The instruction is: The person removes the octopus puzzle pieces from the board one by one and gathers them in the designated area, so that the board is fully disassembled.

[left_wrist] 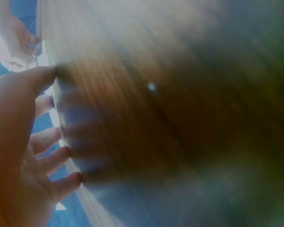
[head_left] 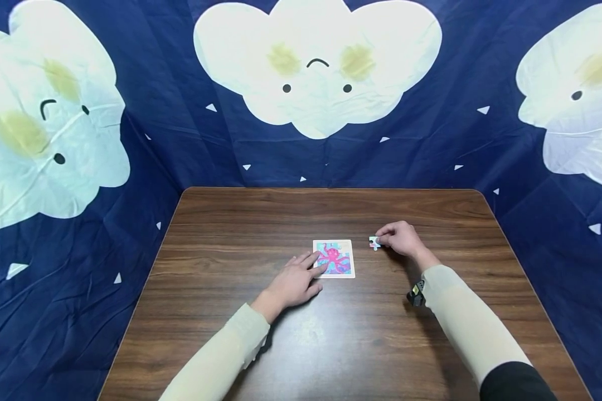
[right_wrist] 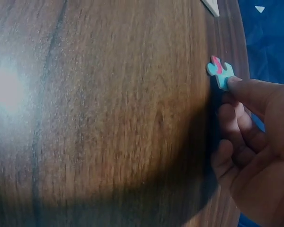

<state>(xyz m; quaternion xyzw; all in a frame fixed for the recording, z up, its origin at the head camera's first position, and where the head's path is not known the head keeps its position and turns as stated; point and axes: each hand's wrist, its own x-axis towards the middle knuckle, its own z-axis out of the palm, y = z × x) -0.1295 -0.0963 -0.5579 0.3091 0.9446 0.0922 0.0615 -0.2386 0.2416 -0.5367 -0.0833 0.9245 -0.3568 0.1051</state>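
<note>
Two cream sleeves, the right one (head_left: 474,326) with a dark cuff showing at the near edge of the table (head_left: 231,223), are seen reaching in from the near side. On the right wrist a small black device (head_left: 416,294) is strapped.

Toward the middle of the table a square puzzle board (head_left: 334,258) is laid flat, printed with a pink octopus on a blue ground. The left hand (head_left: 296,281) is rested palm down on the wood at the board's left edge, its fingers straight and slightly spread, with the fingertips (head_left: 315,260) laid on the board's near-left corner; nothing is gripped by it. In the left wrist view the same spread fingers (left_wrist: 47,161) are seen, though most of that view is blurred.

To the right of the board, a little apart from it and closer to the table's right edge, a single puzzle piece (head_left: 374,243) in blue with a pink patch is pinched by the right hand (head_left: 401,238). In the right wrist view the piece (right_wrist: 220,72) is held between thumb and curled fingers (right_wrist: 236,125), close over the wood; whether it touches the table cannot be told.

Behind the table a dark blue backdrop (head_left: 421,145) with white smiling clouds is hung.
</note>
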